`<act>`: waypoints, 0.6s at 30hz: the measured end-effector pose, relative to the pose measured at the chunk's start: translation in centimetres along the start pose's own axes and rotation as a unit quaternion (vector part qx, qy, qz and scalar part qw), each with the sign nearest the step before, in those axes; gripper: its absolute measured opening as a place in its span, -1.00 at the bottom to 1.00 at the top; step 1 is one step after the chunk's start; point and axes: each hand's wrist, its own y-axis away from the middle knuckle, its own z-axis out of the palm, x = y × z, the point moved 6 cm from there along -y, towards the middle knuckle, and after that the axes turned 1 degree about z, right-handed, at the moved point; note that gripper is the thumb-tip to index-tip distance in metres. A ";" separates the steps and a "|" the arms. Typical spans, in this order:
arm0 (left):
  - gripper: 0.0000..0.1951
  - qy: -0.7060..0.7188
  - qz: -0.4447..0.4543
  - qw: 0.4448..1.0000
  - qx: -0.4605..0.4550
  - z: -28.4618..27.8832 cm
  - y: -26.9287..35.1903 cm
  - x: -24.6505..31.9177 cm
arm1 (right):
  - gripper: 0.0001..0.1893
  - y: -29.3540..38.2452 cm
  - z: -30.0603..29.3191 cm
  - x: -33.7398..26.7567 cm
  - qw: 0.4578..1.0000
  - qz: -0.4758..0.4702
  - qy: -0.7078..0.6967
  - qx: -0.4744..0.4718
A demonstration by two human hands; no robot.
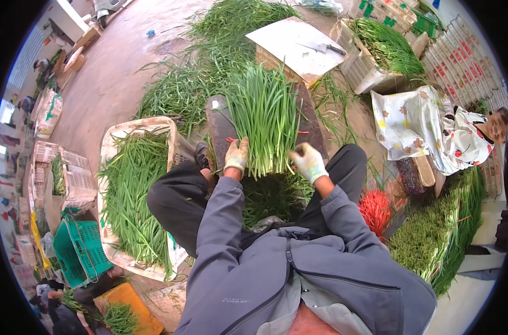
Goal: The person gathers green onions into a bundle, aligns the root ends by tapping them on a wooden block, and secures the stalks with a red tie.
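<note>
A large bundle of long green leafy stalks, apparently garlic chives (264,113), lies on a dark low board (310,121) before me, pale stem ends towards my body. My left hand (236,155), in a pale stained glove, rests against the bundle's left edge near the stem ends. My right hand (309,162), gloved too, is at the lower right of the bundle, fingers bent; whether they pinch anything is too small to tell. Red ties show at both sides of the bundle. A heap of red ties (374,211) lies beside my right knee.
A white crate (170,130) of loose greens stands at my left. Beyond the board are loose leaves (183,90) and a white-topped box (293,39) bearing a knife (323,47). A filled crate (363,75), a seated person (467,138) and stacked bundles (438,226) are at right.
</note>
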 end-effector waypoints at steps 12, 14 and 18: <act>-0.06 -0.063 -0.016 0.998 -0.028 1.5 3.3 0.6 | -0.70 0.1 3.0 1.0 0.997 0.004 0.012 -0.080; -0.02 -0.085 -0.016 0.995 -0.045 3.1 4.0 1.9 | -0.67 -0.9 3.0 2.6 0.986 -0.026 0.129 -0.104; 0.01 -0.099 -0.034 0.994 -0.038 1.1 4.5 1.5 | -0.69 -1.2 1.2 -1.8 0.990 -0.080 0.112 0.015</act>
